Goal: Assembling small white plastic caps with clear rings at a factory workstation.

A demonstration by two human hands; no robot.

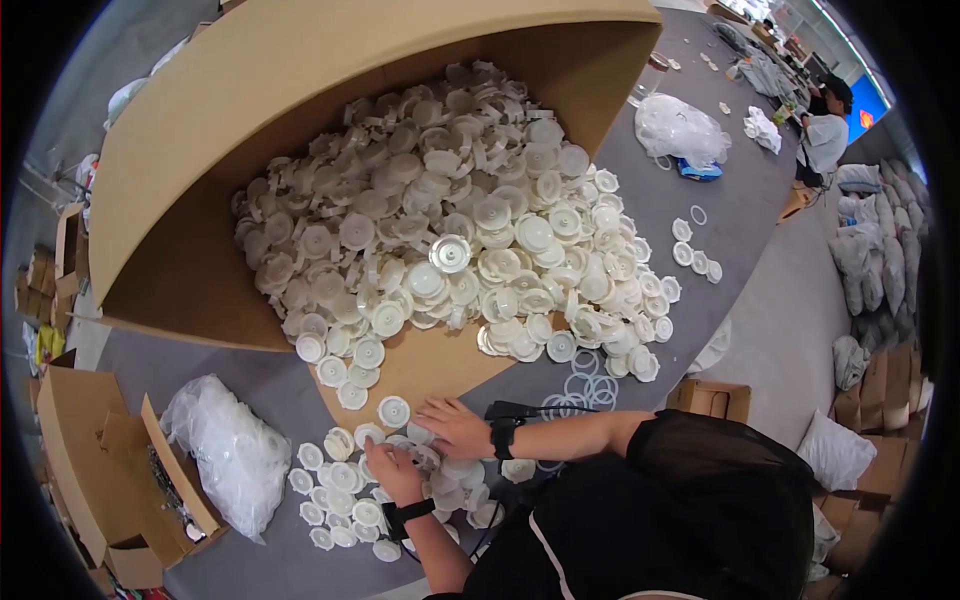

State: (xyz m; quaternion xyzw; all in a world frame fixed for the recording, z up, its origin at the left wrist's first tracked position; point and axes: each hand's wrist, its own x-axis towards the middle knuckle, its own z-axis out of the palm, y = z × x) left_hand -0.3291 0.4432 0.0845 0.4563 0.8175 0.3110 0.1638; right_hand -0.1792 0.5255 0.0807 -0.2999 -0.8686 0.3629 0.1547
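Round white plastic caps with scalloped rims lie in a loose pile near the table's front edge. In that pile, my left hand (pixel 395 473) has its fingers curled in, closed at a white cap (pixel 368 435) by the fingertips. Beside it, my right hand (pixel 456 428) lies palm down with its fingers stretched out over several caps, gripping nothing I can see. One more cap (pixel 394 411) sits just beyond both hands, on a cardboard flap. The caps directly under my palms are partly hidden. Each wrist wears a black band.
A large cardboard box (pixel 200 180) on its side spills a heap of caps (pixel 440 220) onto the grey table (pixel 720 290). Clear rings (pixel 590 385) lie right of my hands. Left stand a clear plastic bag (pixel 228 455) and an open carton (pixel 95 470). A person (pixel 826 135) works far right.
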